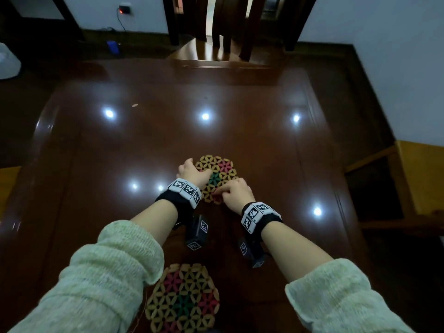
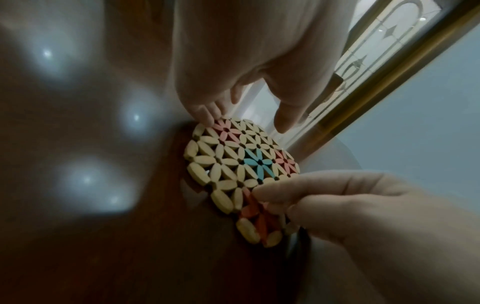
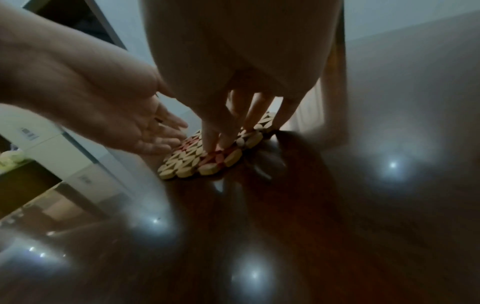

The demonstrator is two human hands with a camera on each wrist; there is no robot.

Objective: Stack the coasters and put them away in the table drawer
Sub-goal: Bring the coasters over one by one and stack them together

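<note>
A round bamboo coaster (image 1: 222, 173) with pink and green flower cells lies mid-table, seen close in the left wrist view (image 2: 233, 164). My left hand (image 1: 191, 173) is at its left far edge, with straight fingers (image 2: 205, 115) touching the rim and the thumb held apart. My right hand (image 1: 234, 192) pinches the near right edge; its fingertips (image 3: 211, 142) press on the pink cells. Whether that edge is off the table I cannot tell. A second, matching coaster (image 1: 182, 301) lies flat near the table's front edge, between my forearms.
The glossy dark wooden table (image 1: 144, 140) reflects ceiling lights. A wooden chair (image 1: 211, 51) stands at the far side. A low wooden shelf (image 1: 384, 188) is on the right, and a white container (image 1: 7, 61) sits on the floor at far left. No drawer is in view.
</note>
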